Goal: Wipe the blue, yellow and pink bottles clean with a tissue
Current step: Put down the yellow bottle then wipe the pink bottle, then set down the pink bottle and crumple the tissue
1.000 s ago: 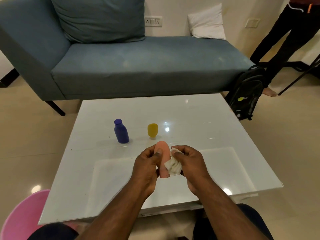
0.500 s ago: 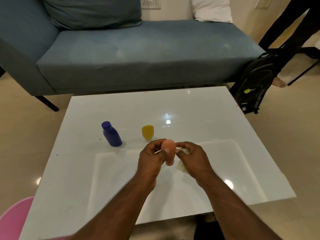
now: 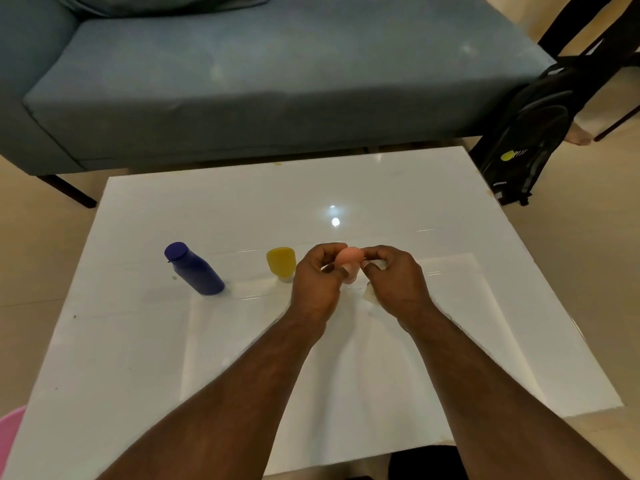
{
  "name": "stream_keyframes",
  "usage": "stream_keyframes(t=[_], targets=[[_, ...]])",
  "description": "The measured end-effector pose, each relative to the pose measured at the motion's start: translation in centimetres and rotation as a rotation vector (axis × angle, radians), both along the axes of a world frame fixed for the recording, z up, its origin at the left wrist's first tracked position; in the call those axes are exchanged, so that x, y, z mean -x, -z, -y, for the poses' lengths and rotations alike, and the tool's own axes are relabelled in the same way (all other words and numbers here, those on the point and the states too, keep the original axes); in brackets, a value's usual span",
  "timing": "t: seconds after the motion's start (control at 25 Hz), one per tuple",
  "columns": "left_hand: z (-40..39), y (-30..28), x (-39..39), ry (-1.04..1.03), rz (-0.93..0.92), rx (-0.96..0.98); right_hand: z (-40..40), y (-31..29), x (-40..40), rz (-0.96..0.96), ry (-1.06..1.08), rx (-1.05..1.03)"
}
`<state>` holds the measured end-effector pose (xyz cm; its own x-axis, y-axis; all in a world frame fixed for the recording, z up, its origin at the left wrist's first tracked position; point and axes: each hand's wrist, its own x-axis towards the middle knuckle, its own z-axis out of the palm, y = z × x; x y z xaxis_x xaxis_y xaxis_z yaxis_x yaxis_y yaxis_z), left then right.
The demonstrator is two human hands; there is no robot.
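Centrally, pink bottle [image 3: 349, 263]: gripped by curled left hand [image 3: 317, 284], above the white table [image 3: 242, 202].
Right hand [image 3: 394, 282]: curled round crumpled tissue [image 3: 370, 293], pressed against the bottle.
Yellow bottle [image 3: 281, 263]: just left of the left hand.
Blue bottle [image 3: 194, 269]: farther left.
Backpack [image 3: 526, 140]: far right, beside the sofa [image 3: 263, 77].

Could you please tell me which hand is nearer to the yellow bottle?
Left. The left hand sits just beside the yellow bottle; the right hand is farther off, beyond the pink bottle.
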<state>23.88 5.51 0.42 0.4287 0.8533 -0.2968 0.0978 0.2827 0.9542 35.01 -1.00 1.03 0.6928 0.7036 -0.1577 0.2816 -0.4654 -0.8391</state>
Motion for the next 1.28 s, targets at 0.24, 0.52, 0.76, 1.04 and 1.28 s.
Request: stream_keyframes(t=[0.24,0.52,0.76,1.04,1.28], targets=[[-1.2,0.8,-2.0,0.018,-0.019,-0.036,-1.3,0.9,-2.0,0.029,-0.009,0.016],[-1.6,1.6,-2.9,0.031,-0.046,-0.045,-1.9,2.2,-2.8,0.023,0.009,0.041],[-2.0,2.0,-3.2,0.031,-0.070,-0.036,-1.9,2.5,-3.0,0.011,0.019,0.034],[-0.5,1.3,-1.4,-0.059,-0.156,0.077,-0.9,3.2,-2.5,-0.116,0.148,0.040],[4.0,1.5,1.3,0.121,-0.205,0.238,1.4,1.9,0.2,-0.369,0.208,0.014]])
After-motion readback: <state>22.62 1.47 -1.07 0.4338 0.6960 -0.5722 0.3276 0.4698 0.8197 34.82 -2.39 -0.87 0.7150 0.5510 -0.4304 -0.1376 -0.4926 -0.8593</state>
